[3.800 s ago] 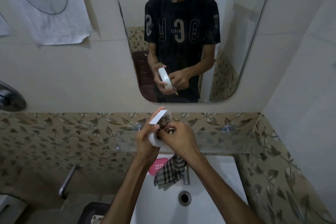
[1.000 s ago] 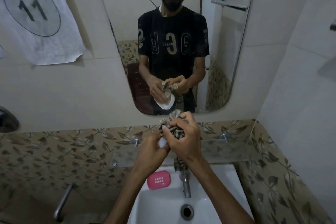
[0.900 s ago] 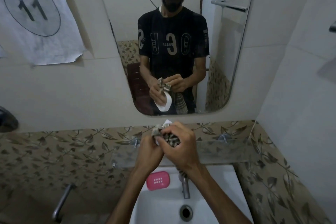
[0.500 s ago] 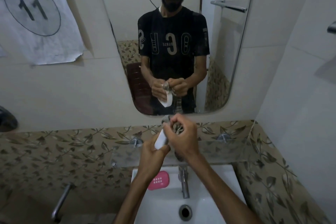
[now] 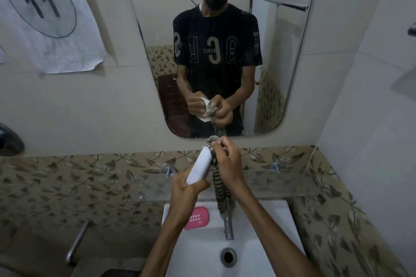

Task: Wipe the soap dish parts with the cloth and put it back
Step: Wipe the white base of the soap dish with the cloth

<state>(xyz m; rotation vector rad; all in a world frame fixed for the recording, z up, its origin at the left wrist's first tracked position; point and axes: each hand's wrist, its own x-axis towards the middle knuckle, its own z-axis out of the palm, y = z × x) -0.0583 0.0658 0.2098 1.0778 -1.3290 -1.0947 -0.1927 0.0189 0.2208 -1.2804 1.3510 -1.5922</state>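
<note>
Fingers: left hand grips white dish part; right hand pinches checkered cloth above sink.

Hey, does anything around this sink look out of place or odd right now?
Only the soap dish, which is apart. The left hand holds its white part while the right hand rubs it with the checked cloth. Its pink part lies alone on the sink rim. Nothing looks spilled or damaged.
</note>
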